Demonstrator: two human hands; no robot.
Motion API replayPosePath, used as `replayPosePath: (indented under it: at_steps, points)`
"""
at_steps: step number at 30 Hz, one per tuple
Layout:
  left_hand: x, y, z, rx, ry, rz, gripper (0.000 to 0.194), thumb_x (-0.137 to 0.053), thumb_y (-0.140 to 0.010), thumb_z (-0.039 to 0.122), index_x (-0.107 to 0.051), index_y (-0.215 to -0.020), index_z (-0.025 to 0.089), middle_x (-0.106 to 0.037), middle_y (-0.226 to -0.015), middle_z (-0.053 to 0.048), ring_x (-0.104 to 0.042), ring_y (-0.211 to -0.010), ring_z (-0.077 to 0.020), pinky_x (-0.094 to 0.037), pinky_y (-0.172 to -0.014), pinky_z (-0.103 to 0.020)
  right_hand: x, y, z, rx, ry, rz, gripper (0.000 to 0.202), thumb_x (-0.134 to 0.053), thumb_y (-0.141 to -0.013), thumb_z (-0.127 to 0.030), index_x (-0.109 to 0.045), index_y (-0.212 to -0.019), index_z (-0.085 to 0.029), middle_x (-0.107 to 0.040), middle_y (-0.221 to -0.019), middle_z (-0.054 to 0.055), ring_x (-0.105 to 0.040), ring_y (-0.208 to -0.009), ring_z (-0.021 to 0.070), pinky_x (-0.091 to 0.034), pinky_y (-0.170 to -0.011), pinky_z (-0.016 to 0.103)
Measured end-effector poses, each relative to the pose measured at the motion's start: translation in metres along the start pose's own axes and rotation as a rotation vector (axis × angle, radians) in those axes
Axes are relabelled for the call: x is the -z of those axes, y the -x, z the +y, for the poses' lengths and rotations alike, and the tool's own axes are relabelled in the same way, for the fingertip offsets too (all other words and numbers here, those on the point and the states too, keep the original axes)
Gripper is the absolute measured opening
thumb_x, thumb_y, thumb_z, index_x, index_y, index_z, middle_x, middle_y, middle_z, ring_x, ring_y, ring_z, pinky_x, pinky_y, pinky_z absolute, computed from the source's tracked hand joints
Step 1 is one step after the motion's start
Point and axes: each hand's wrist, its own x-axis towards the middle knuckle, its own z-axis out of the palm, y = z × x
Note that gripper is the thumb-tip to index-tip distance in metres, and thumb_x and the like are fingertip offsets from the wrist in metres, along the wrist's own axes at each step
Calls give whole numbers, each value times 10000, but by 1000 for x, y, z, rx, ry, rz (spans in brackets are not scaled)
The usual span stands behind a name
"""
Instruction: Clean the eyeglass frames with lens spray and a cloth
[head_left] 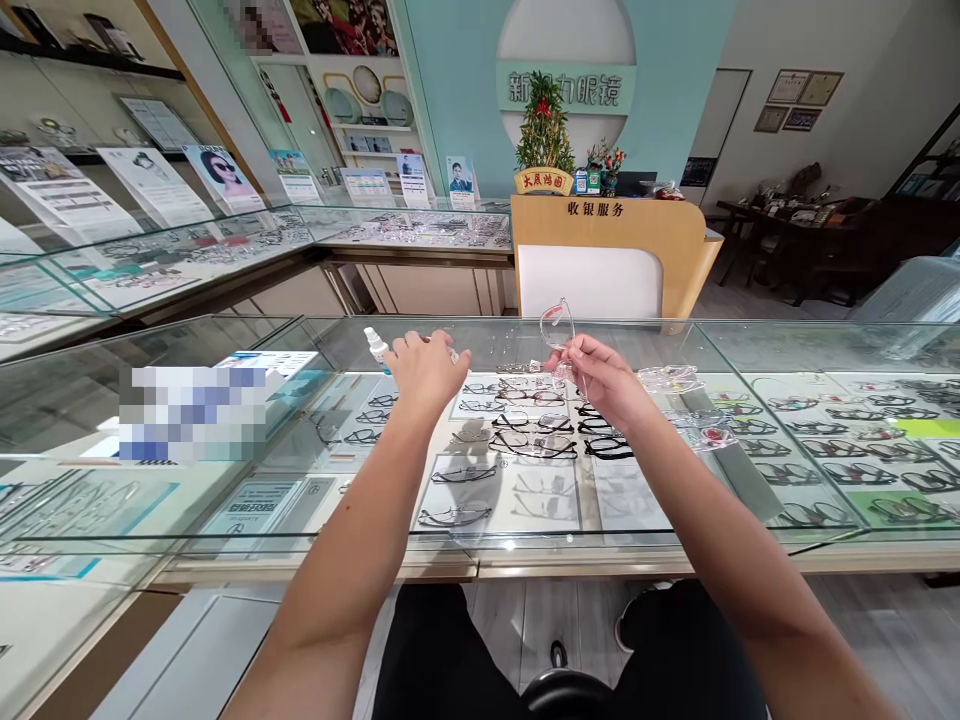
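My right hand point(600, 375) pinches a pair of eyeglasses point(556, 322) with a thin, light frame, held up above the glass counter. A red mark shows on the raised lens. To the left, my left hand point(426, 368) is palm down over the counter top, its fingers bent and the tips hidden. Something small and pale shows between its thumb and fingers, too little to name. Just left of that hand stands a white spray bottle point(377, 345), partly covered by it. More clear-framed eyeglasses point(671, 378) lie to the right of my right hand.
Beneath the glass of the counter point(525, 545) several rows of dark-framed eyeglasses point(536, 440) are laid out. Papers point(292, 362) rest on the left. Beyond are another display case point(420, 232) and a wooden cashier desk point(686, 250) with a plant point(545, 130). My legs are below the counter.
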Motion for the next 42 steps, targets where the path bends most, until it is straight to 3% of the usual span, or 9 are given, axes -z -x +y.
replayPosePath:
  at_steps: [5,9,11,14,21,32,37,39,42]
  points:
    - [2,8,11,-182,240,227,518,-685,-960,447,-678,-1414,199,-450,-1754,-277,-379,-1608,-517,-314,-1253,-729,-1,-1,0,-10,63,16,429,-911,-832,-641,-684,-836,-277,-780,-939,24,-675,-979,238,-506,-940,372]
    - [11,24,31,-515,439,382,641,-685,-978,549,-593,-1538,252,-580,-1693,-171,-430,-1612,-426,-307,-1307,-619,4,-3,2,-23,133,-3,348,-858,-883,-581,-710,-833,-269,-784,-902,19,-684,-954,229,-500,-946,366]
    - [12,33,40,-664,474,391,724,-696,-968,616,-568,-1582,256,-626,-1657,-158,-468,-1596,-413,-319,-1302,-586,8,-4,2,-17,180,-8,276,-815,-918,-514,-729,-836,-266,-792,-892,14,-689,-949,224,-492,-939,362]
    - [10,46,49,-750,472,346,798,-693,-980,669,-539,-1641,248,-670,-1609,-170,-507,-1572,-414,-328,-1278,-562,13,-5,-2,-5,259,10,190,-762,-917,-411,-737,-806,-259,-800,-847,9,-682,-899,215,-484,-914,363]
    - [6,51,51,-763,471,271,694,-705,-1012,680,-644,-1561,260,-780,-1430,-155,-600,-1446,-402,-372,-1195,-546,13,-3,-11,-39,334,-21,140,-705,-832,-305,-718,-706,-246,-760,-698,4,-602,-740,191,-479,-810,362]
    - [5,50,51,-778,500,277,608,-741,-994,704,-720,-1424,274,-804,-1355,-137,-669,-1307,-377,-422,-1103,-526,14,-5,-4,-9,440,-51,151,-675,-866,-315,-712,-730,-261,-759,-709,0,-630,-757,211,-485,-810,377]
    - [4,50,50,-666,525,413,564,-774,-985,669,-702,-1390,284,-804,-1360,-124,-683,-1292,-364,-433,-1123,-530,13,-1,1,426,719,228,117,-735,-958,-400,-729,-964,-283,-782,-1054,60,-664,-1080,293,-482,-1030,460]
    - [5,49,50,-570,560,501,557,-777,-980,664,-691,-1370,276,-799,-1346,-128,-685,-1274,-364,-436,-1137,-540,11,2,2,598,791,325,212,-753,-956,-390,-709,-1138,-291,-746,-1236,106,-636,-1223,330,-467,-1114,503]
    - [11,48,49,-453,627,575,589,-784,-946,690,-680,-1342,267,-785,-1310,-135,-678,-1264,-379,-426,-1169,-573,5,9,1,698,824,383,394,-776,-943,-397,-660,-1307,-300,-691,-1348,142,-616,-1291,365,-464,-1169,555]
